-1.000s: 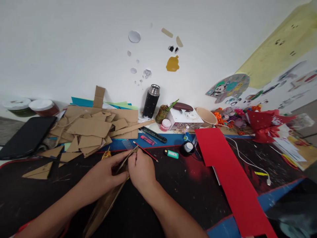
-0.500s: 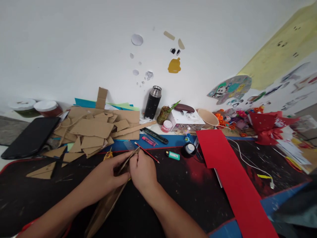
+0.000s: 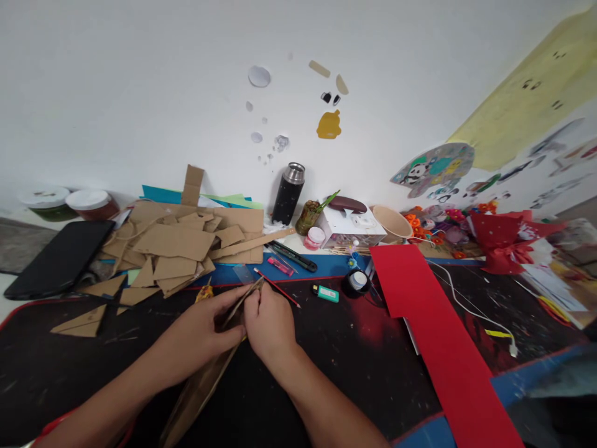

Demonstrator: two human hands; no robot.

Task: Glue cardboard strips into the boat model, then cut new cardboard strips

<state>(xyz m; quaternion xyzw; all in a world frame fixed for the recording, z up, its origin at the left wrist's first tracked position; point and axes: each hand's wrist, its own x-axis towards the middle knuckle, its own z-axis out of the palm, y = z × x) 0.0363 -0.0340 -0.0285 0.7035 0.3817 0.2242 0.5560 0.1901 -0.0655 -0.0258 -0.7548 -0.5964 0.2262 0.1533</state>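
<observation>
A long, narrow, brown piece of cardboard [image 3: 198,392] is held up between the two hands, its near end slanted down toward the bottom edge of view. Its far end is pinched between the thumb and fingers of the right hand [image 3: 270,317]; its side is gripped by the curved fingers and thumb of the left hand [image 3: 205,333]. It appears to be bent or folded lengthwise; whether anything has been fastened is hidden by the fingers. Cutting seems to be done in part, judging by the heap of flat, angular brown cardboard scraps [image 3: 175,242] beyond the left hand; how much is left cannot be told. By the right hand, a thin red pencil [image 3: 280,289] and a teal plastic lighter [image 3: 325,293] are laid on a black, red-edged mat [image 3: 349,373]. Farther right, a long red paper sheet [image 3: 433,330] is spread. Beyond both hands, a black metal flask [image 3: 288,194] is stood before a white wall [image 3: 163,93].
</observation>
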